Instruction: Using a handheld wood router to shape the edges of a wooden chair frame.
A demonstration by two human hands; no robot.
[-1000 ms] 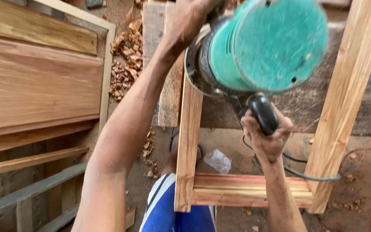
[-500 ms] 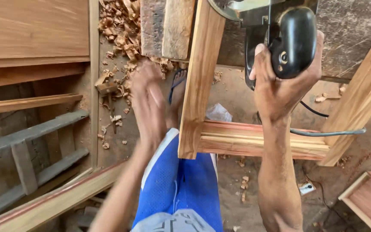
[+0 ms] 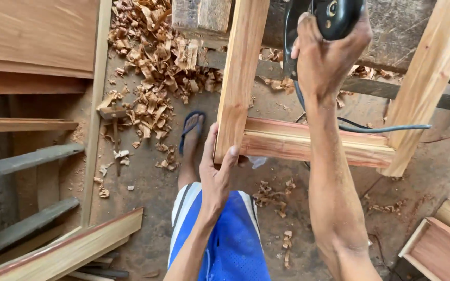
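Reddish-blond timber makes up the wooden frame (image 3: pixel 308 145): 2 upright stiles joined by 1 cross rail, standing over a dirt floor (image 3: pixel 147 229). The left hand (image 3: pixel 219 174) is wrapped around the lower end of the left stile (image 3: pixel 240 78), thumb on its left face and fingers on the corner where the rail meets it. The right hand (image 3: pixel 329 57) is clenched around the black handle of a power tool (image 3: pixel 334 18) at the top edge of the view, its grey cord (image 3: pixel 371 128) trailing across the rail. The frame looks stiff and fairly heavy, with sawn faces that should give a dry, sure grip; the joint corner seems the soundest place to hold, since it steadies both members at once. The tool is probably dense and top-heavy, best kept by its handle. Curled wood shavings (image 3: pixel 152 57) lie heaped toward the floor's far left, beside a foot in a blue sandal (image 3: pixel 191 130)
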